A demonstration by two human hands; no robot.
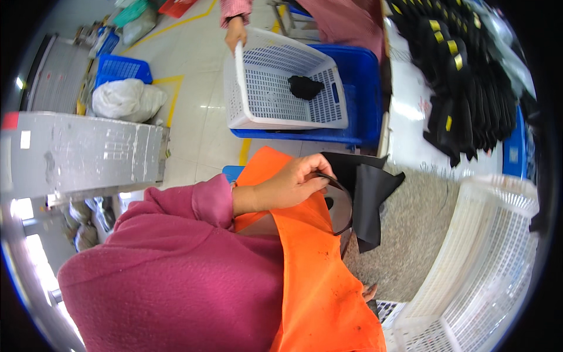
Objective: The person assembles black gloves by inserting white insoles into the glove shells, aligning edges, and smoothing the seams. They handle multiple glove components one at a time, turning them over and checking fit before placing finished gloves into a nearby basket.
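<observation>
My left hand (302,182) reaches across from the left in a pink sleeve. Its thumb and fingers are closed on the upper edge of a grey-brown piece with a dark rim (341,214), close against my orange apron (319,258). A dark round spot or hole shows in that piece; its kind I cannot make out. Just beyond it, black sheet material (368,205) hangs folded over the worktop edge area. Only some fingertips of my right hand (369,292) show past the apron's lower right side; the apron hides the rest, so its grip is not visible.
Another person's hand (236,34) holds a white basket (234,97) containing a black piece (305,87), over a blue crate (366,100). Stacked black pieces with yellow tags (469,94) lie at far right. A white basket (469,258) stands beside the speckled worktop (419,217).
</observation>
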